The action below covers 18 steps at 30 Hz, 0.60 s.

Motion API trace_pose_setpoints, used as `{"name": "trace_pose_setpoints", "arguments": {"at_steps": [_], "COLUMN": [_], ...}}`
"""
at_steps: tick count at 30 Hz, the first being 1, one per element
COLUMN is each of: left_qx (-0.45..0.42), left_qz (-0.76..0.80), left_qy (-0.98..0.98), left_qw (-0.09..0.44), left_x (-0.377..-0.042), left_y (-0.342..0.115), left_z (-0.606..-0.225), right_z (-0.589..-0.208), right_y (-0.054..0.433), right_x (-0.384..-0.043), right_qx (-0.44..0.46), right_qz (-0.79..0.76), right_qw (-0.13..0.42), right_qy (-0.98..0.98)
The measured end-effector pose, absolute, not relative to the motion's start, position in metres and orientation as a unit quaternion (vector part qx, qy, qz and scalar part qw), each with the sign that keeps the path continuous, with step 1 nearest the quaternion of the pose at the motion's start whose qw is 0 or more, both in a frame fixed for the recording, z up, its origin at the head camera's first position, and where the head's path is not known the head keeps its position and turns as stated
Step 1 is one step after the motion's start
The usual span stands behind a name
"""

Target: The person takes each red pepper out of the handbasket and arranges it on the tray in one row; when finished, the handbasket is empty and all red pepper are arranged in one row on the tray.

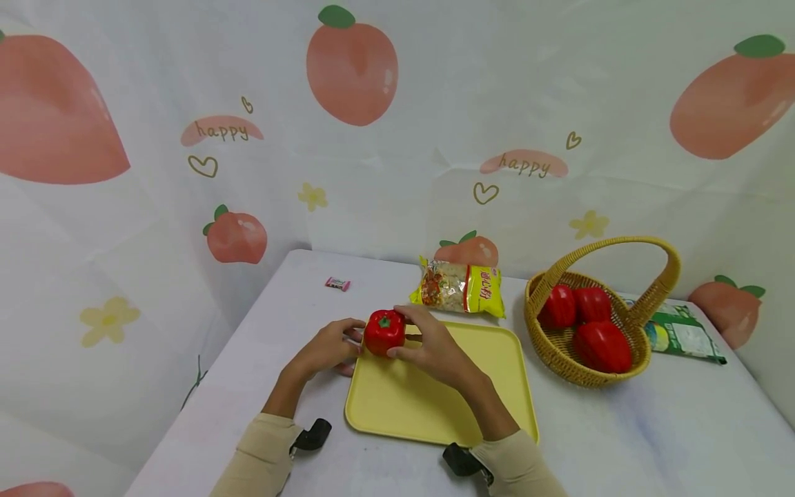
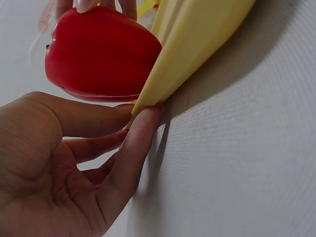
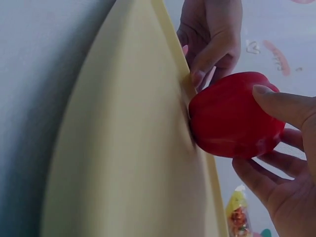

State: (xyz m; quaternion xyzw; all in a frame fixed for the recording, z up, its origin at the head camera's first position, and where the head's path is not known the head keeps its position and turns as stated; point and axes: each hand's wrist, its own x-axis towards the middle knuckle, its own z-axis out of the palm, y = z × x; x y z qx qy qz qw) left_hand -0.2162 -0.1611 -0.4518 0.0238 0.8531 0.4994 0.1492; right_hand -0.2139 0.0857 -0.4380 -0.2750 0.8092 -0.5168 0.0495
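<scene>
A red bell pepper [image 1: 384,334] with a green stem stands at the far left corner of the yellow tray [image 1: 428,407]. My right hand [image 1: 437,347] grips it from the right, thumb on one side and fingers on the other, as the right wrist view shows. On the left, my left hand [image 1: 327,347] pinches the tray's rim between thumb and fingers, close beside the pepper; the left wrist view shows this pinch [image 2: 131,116] just below the red skin.
A wicker basket [image 1: 574,373] with several red peppers [image 1: 601,345] stands to the right of the tray. Behind the tray lies a yellow food packet [image 1: 462,286], and a small pink-wrapped sweet [image 1: 337,284] lies at the back left. A green packet [image 1: 686,331] sits behind the basket.
</scene>
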Motion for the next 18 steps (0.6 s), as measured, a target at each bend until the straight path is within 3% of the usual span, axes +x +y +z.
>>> {"name": "trace_pose_setpoints", "arguments": {"at_steps": [18], "left_qx": [0.023], "left_qz": [0.501], "left_qy": [0.852], "left_qw": [0.147], "left_x": [-0.2156], "left_y": [-0.1607], "left_z": [-0.4511], "right_z": [-0.4373], "right_y": [0.0843], "right_x": [-0.2124], "right_qx": [-0.272], "right_qz": [-0.520], "right_qw": [0.063], "right_qy": [0.807]}}
